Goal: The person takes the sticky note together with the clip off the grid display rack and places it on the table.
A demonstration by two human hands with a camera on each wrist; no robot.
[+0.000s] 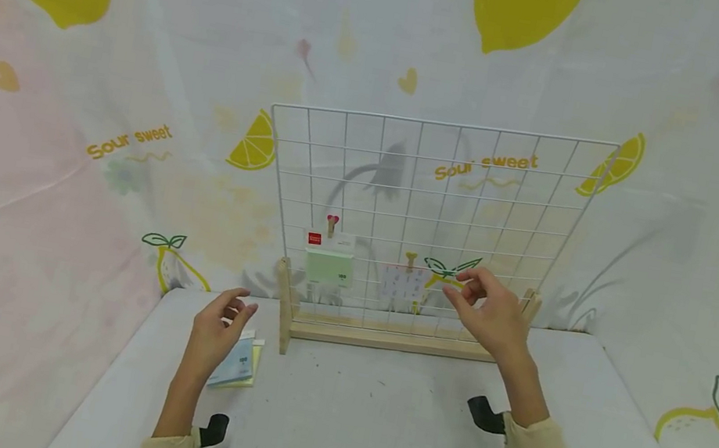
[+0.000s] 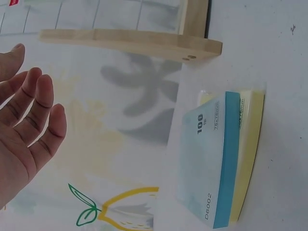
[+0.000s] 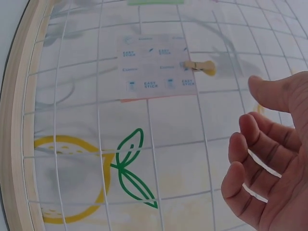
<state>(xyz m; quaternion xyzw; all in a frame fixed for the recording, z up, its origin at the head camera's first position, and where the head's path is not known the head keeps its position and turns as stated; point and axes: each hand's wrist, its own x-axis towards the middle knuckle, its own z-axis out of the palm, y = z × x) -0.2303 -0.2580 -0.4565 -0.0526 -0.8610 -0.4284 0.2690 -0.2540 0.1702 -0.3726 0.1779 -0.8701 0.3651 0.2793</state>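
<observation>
My right hand [image 1: 490,313] is raised in front of the white wire grid [image 1: 412,185], fingers loosely bent with nothing between them. Just left of its fingertips hangs a sheet printed "EASY STICK" [image 3: 154,67], fixed to the wires by a small wooden clothespin with a yellow top [image 3: 199,66]. Farther left, a green sticky-note pad in a clear packet [image 1: 328,266] hangs from a clothespin with a red ornament [image 1: 331,226]. My left hand [image 1: 214,334], relaxed and holding nothing, hovers beside a blue sticky-note pad [image 2: 204,159] lying on a yellow one [image 2: 249,159].
The grid stands in a wooden base [image 1: 383,339] at the back of the white table [image 1: 354,429]. Behind it hangs a lemon-printed cloth [image 1: 376,37]. Black curved pieces [image 1: 486,415] stick out by both sleeves.
</observation>
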